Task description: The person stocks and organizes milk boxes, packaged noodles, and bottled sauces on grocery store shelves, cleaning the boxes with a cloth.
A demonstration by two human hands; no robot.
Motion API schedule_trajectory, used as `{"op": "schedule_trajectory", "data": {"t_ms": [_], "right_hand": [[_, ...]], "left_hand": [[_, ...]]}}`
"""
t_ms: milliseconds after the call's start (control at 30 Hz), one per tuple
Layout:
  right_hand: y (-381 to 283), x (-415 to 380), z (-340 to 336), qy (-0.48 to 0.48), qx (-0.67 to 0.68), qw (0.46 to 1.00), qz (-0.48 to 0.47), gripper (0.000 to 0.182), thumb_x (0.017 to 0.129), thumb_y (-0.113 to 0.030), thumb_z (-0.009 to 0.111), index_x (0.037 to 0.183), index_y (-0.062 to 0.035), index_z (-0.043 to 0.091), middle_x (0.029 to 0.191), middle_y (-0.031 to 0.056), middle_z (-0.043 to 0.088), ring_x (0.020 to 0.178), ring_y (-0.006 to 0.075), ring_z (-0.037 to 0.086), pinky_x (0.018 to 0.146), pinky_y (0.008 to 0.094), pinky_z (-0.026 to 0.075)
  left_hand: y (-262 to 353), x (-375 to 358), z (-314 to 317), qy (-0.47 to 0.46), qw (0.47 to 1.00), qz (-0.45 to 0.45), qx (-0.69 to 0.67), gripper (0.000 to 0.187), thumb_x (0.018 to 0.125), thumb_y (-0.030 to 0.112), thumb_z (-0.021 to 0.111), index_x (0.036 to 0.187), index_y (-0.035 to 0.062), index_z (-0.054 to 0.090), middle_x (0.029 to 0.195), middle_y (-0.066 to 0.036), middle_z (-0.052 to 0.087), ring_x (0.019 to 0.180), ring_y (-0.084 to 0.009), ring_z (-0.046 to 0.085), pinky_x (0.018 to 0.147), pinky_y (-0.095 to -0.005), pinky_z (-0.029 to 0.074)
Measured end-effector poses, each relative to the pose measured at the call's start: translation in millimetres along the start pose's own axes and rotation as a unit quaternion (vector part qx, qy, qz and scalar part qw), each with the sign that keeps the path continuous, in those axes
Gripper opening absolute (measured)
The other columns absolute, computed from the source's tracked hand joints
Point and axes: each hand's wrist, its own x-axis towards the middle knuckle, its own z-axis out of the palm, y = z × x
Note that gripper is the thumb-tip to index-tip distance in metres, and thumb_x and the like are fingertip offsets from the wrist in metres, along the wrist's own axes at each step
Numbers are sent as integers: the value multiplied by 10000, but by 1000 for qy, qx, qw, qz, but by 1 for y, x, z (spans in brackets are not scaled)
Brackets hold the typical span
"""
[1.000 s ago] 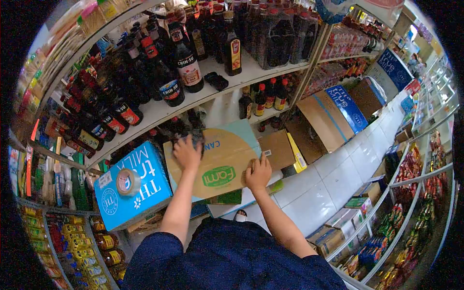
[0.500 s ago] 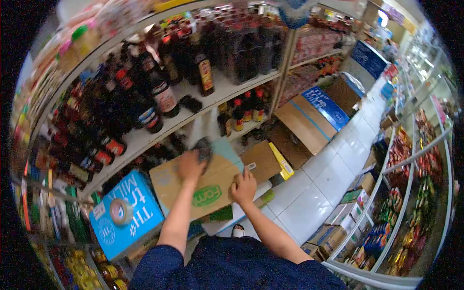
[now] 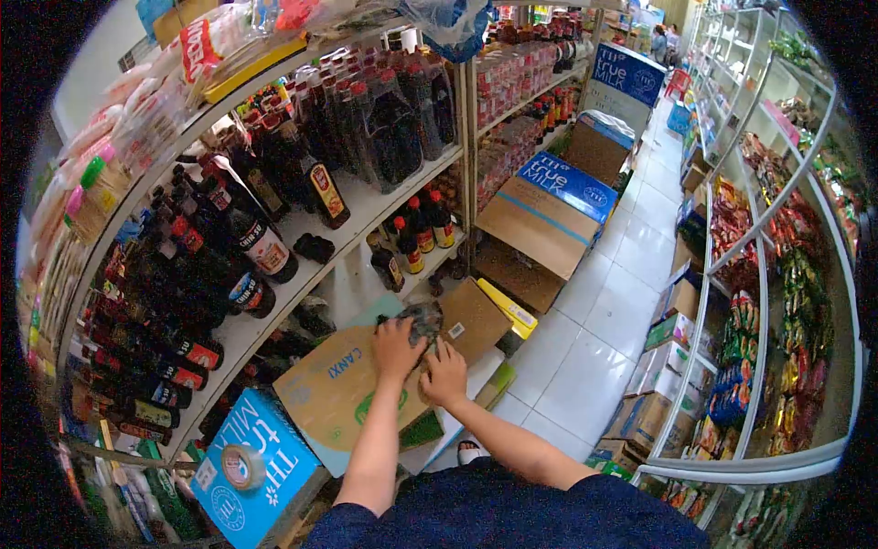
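A dark, crumpled cloth-like bundle [image 3: 423,320] rests at the far end of a closed cardboard carton [image 3: 320,384] with blue "CANXI" lettering and a green logo. My left hand [image 3: 399,352] lies over the bundle's near side with fingers curled onto it. Close beside it, my right hand [image 3: 444,373] is at the carton's right edge, its fingertips bent against the bundle. What lies under my fingers is partly hidden. Left of the carton is a blue TH true MILK box [image 3: 265,485] with a roll of clear tape [image 3: 243,468] on top.
Sauce bottles [image 3: 261,245] crowd the shelf [image 3: 366,215] on the left. Beyond the carton are an opened brown box [image 3: 476,316], a yellow box [image 3: 508,308] and a larger milk carton [image 3: 535,224]. A tiled aisle [image 3: 567,366] runs along glass-fronted racks [image 3: 741,467].
The view has swung, and things sit further left. The dark bundle has moved toward the carton's right end with my left hand. My right hand has come in beside it from the carton's edge.
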Motion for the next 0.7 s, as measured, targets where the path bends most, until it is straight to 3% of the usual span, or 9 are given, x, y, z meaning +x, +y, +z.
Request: {"op": "schedule_trajectory", "data": {"t_ms": [133, 200, 267, 400, 533, 567, 633, 667, 700], "right_hand": [[-2, 0, -4, -14, -12, 1000, -5, 332, 632, -217, 543, 912, -39, 531, 1247, 219, 390, 1092, 362, 405, 883, 461, 339], [2, -2, -1, -7, -10, 1000, -16, 331, 628, -215, 542, 908, -40, 532, 1247, 220, 391, 1090, 361, 406, 881, 458, 342], [4, -2, 1, -3, -6, 1000, -24, 329, 623, -213, 541, 904, -41, 532, 1246, 220, 391, 1087, 359, 408, 878, 455, 344], [5, -3, 5, -41, -23, 999, -10, 361, 648, -255, 573, 956, -68, 539, 1273, 206, 357, 1124, 365, 376, 903, 457, 336], [7, -3, 9, -34, -30, 999, -8, 373, 641, -261, 588, 959, -72, 542, 1274, 202, 357, 1136, 360, 367, 908, 449, 330], [7, 0, 9, -39, -29, 999, -13, 373, 641, -261, 588, 959, -72, 542, 1274, 202, 357, 1136, 360, 367, 908, 449, 330], [3, -2, 7, 8, -20, 1000, -8, 299, 633, -217, 541, 882, -51, 541, 1242, 197, 408, 1071, 361, 421, 880, 453, 350], [1, -4, 7, -8, -17, 1000, -11, 299, 633, -217, 541, 882, -51, 541, 1242, 197, 408, 1071, 361, 421, 880, 453, 350], [1, -5, 7, 3, -17, 1000, -16, 301, 638, -214, 539, 888, -46, 541, 1244, 194, 406, 1070, 362, 420, 881, 452, 349]], "left_hand": [[-14, 4, -9, -61, 993, 9, -98, 478, 689, 377, 614, 1092, 136, 523, 1047, -117, 503, 988, -312, 453, 796, -447, 384], [-58, -14, 1, 36, 998, -44, -22, 476, 682, 362, 621, 1087, 130, 523, 1042, -131, 502, 982, -317, 457, 787, -444, 391], [-100, -38, -13, 73, 989, -126, 24, 476, 676, 357, 624, 1083, 131, 523, 1017, -141, 502, 970, -319, 459, 793, -449, 382], [-164, -80, -29, 116, 969, -203, 81, 463, 678, 350, 624, 1074, 133, 522, 1021, -131, 495, 947, -312, 471, 764, -440, 393], [-150, -79, -35, 116, 929, -326, 130, 437, 679, 355, 625, 1045, 137, 530, 1043, -113, 486, 924, -304, 482, 732, -434, 404], [-136, -69, -43, 96, 927, -349, 94, 453, 673, 360, 634, 1047, 125, 534, 1019, -117, 500, 930, -301, 481, 774, -430, 393], [-105, -46, -38, 70, 953, -293, 34, 472, 662, 356, 649, 1042, 99, 541, 982, -133, 525, 929, -302, 485, 809, -420, 379], [-93, -41, -19, 139, 975, -168, 38, 471, 654, 343, 663, 1028, 81, 547, 946, -138, 548, 917, -308, 491, 797, -421, 382], [-67, -33, -15, 99, 984, -150, -4, 478, 648, 344, 664, 1028, 79, 547, 971, -138, 547, 924, -314, 489, 813, -419, 376]]}}
